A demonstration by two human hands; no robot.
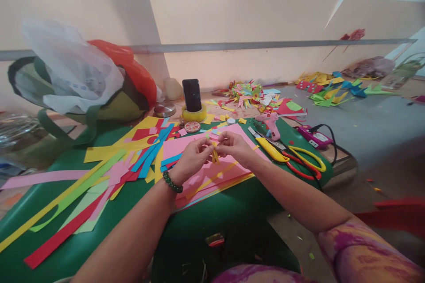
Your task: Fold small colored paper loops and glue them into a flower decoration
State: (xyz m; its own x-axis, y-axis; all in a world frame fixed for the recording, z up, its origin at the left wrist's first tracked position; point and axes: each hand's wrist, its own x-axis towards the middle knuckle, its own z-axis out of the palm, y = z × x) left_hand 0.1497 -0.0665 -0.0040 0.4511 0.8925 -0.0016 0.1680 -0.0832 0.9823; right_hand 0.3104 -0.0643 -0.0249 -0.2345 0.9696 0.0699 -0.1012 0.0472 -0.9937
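Note:
Between my two hands is a small yellow paper strip [215,155], folded or doubled so that its ends hang down. My left hand [195,155], with a green bead bracelet [172,182] at the wrist, pinches it from the left. From the other side the fingertips of my right hand [234,145] close on the same piece. Both hands are held over a stack of pink paper sheets [229,177]. Blue paper strips [170,160] lie on the stack beside my left hand. How exactly the strip is folded is partly hidden by my fingers.
Coloured paper strips [79,201] spread across the green table cover [229,205] at left. On the right lie a yellow utility knife [270,148], scissors [307,163], a pink glue gun [270,124] and a purple power strip [314,137]. A phone [191,95] stands behind; a bag [133,101] sits back left.

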